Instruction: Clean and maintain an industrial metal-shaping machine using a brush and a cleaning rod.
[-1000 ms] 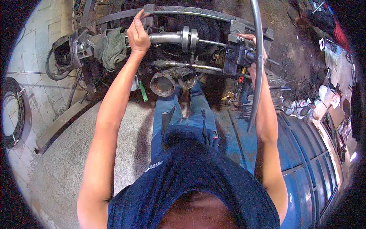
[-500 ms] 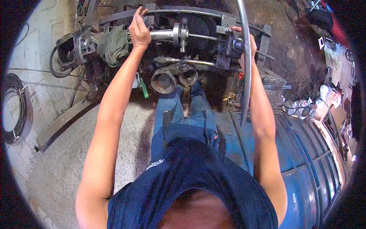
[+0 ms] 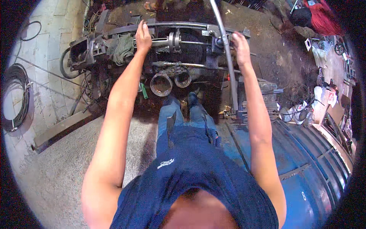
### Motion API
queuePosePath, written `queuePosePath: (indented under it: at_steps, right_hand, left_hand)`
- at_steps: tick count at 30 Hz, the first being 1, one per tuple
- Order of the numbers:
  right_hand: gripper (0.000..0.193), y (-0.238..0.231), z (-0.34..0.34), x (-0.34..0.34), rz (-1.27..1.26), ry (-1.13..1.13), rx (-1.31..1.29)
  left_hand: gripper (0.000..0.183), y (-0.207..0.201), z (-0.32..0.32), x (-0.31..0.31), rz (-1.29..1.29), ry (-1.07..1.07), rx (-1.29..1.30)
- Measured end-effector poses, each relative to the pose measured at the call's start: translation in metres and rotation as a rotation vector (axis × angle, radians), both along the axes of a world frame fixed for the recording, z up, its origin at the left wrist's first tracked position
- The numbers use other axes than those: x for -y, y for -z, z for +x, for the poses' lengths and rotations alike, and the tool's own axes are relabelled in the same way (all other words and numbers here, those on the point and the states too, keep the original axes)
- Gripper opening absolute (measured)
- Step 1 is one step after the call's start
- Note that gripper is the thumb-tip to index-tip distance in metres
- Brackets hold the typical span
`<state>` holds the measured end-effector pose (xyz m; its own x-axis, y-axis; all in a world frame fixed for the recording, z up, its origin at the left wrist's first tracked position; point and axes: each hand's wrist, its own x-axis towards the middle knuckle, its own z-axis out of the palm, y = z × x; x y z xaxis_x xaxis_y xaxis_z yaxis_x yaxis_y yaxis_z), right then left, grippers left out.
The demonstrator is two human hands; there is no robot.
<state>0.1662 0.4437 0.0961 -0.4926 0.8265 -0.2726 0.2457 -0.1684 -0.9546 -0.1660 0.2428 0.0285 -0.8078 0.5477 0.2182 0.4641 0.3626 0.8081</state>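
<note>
In front of me stands a greasy lathe-like machine with a metal flange on its horizontal shaft. My left hand is upright beside the shaft, fingers stretched and holding nothing; whether it touches the metal I cannot tell. A grey-green cloth hangs over the machine just left of it. My right hand is open at the machine's right end, fingers extended. Close to its left a long metal bar slants past a dark clamping block; a gap shows between hand and bar.
Two round, dirt-crusted pipe ends face me below the machine. A blue ribbed metal drum lies at right, near a stack of rods. A coiled black hose is at left. Another person's foot shows at the far edge.
My right hand has come off the block behind the bar and opened to its right. The bar's lower end has shifted left. My left hand stays by the shaft; the whole view has shifted slightly.
</note>
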Motion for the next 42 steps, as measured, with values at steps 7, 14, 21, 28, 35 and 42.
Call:
queuePosePath:
  at_steps: [7,14,21,28,35,42]
  right_hand:
    - [0.063,-0.022,-0.022,0.038,0.67,-0.077,0.336]
    - [0.053,-0.038,-0.024,0.044,0.919,-0.16,0.432]
    - [0.053,-0.047,-0.024,0.052,0.914,-0.19,0.56]
    - [0.05,-0.047,-0.025,0.054,0.859,-0.141,0.65]
    - [0.043,-0.053,-0.027,0.054,0.847,-0.132,0.695]
    - [0.04,-0.059,-0.031,0.057,0.798,-0.126,0.74]
  left_hand:
    - [0.033,-0.032,0.096,0.116,-0.082,-0.105,-0.24]
    - [0.05,-0.006,0.162,0.217,-0.582,-0.176,-0.027]
    - [0.045,0.029,0.157,0.241,-0.707,-0.158,0.265]
    - [0.046,0.023,0.148,0.24,-0.753,-0.136,0.377]
    - [0.048,0.029,0.139,0.243,-0.756,-0.063,0.405]
    - [0.048,0.04,0.131,0.25,-0.728,-0.019,0.425]
